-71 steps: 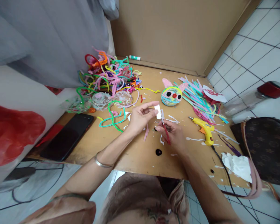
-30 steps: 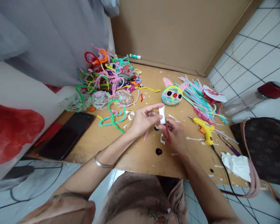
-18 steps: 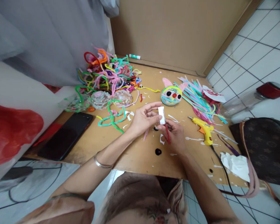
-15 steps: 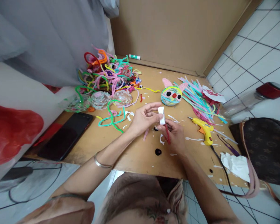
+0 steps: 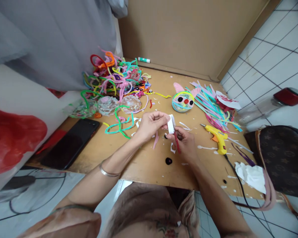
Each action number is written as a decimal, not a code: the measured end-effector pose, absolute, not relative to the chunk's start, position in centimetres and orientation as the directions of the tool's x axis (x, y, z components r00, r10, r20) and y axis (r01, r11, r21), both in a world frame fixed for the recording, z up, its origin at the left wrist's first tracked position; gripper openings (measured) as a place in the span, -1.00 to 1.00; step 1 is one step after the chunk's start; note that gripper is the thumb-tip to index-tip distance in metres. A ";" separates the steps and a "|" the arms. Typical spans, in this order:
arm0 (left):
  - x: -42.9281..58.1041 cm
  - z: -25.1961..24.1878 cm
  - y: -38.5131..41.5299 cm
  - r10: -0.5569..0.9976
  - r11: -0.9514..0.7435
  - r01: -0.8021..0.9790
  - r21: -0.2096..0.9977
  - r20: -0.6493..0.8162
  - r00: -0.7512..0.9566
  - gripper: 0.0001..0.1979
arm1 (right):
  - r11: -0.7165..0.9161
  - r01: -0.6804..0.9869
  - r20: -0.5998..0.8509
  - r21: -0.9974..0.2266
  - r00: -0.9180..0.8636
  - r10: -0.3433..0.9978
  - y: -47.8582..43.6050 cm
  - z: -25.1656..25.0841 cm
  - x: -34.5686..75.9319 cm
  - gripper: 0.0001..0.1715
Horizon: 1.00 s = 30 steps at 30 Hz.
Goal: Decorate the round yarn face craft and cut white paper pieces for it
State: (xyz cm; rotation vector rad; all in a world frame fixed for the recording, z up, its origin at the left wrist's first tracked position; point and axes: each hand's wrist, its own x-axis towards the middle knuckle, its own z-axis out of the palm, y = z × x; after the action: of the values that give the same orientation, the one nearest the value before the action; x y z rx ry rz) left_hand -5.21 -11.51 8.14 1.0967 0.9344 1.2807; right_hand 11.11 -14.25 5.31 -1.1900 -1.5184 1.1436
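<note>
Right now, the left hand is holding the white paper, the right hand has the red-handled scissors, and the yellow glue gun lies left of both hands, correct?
Not quite: the head view shows the yellow glue gun lying right of both hands. The left hand does hold the white paper, and the right hand the red-handled scissors.

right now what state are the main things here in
White rectangular paper piece, pinched in left grip
Red-handled metal scissors, held in right grip, blade opening unclear
Black rectangular phone, lying flat
Yellow plastic glue gun, on its side, corded
White paper tissue, crumpled
Multicoloured fuzzy pipe-cleaner heap, tangled
Round pink-eared craft head, upright
</note>
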 end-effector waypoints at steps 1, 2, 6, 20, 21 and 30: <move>-5.2 8.2 -11.5 0.994 -0.029 -0.243 0.969 0.054 0.097 -0.74 | 0.122 0.178 0.093 -0.976 -0.164 0.982 -14.2 5.3 11.1 -0.57; -5.3 8.2 -11.5 0.993 -0.027 -0.238 0.971 0.054 0.106 -0.74 | 0.122 0.174 0.093 -0.977 -0.164 0.982 -14.2 5.2 11.1 -0.56; -5.4 8.2 -11.6 0.990 -0.022 -0.230 0.973 0.053 0.129 -0.72 | 0.103 0.158 0.075 -0.982 -0.174 0.982 -14.3 5.3 11.1 -0.55; -5.3 8.0 -11.2 0.996 -0.030 -0.259 0.965 0.050 0.068 -0.70 | 0.070 0.048 0.068 -0.996 -0.042 0.997 -14.0 6.1 11.5 -0.53; -5.3 8.0 -11.1 0.996 -0.033 -0.264 0.964 0.052 0.066 -0.70 | 0.077 0.009 0.076 -0.997 -0.022 0.997 -13.8 6.2 11.6 -0.51; -4.9 7.2 -11.3 0.997 -0.035 -0.271 0.962 0.052 0.058 -0.69 | 0.009 -0.137 0.012 -0.990 -0.022 1.000 -13.9 6.5 11.1 -0.43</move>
State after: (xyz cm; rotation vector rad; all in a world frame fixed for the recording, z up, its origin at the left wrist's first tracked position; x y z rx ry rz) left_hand -4.88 -11.25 7.23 1.0667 0.9394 1.3108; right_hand 11.09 -13.91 6.46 -1.0886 -1.1284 1.2805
